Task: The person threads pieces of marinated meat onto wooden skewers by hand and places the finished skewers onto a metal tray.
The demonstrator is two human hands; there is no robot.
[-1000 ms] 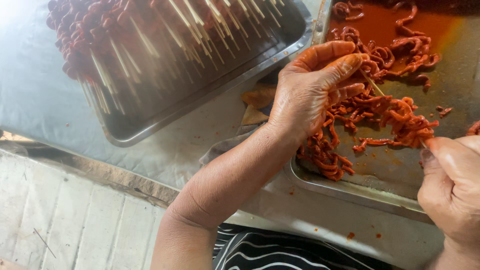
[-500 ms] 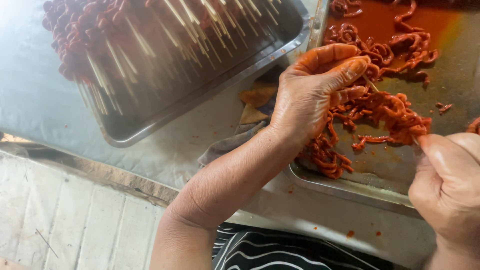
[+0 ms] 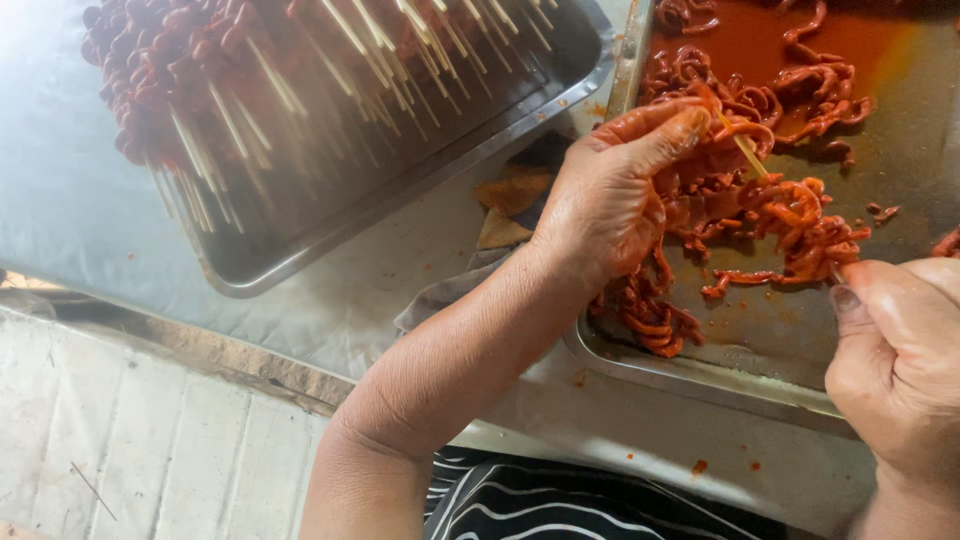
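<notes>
We thread red marinated strips (image 3: 770, 215) over right tray (image 3: 700, 375) | left hand (image 3: 610, 195) clenched on strips | right hand (image 3: 900, 360) pinching skewer (image 3: 748, 153) — slick sauce, strips may slide off.

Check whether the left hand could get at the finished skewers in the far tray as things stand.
Probably not straight away: the left hand is pinching red marinated strips on a skewer. Otherwise the path to the skewer tray looks open.

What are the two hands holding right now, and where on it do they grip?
The left hand pinches red marinated meat strips near the tip of a thin wooden skewer; the right hand grips the skewer's lower end.
</notes>
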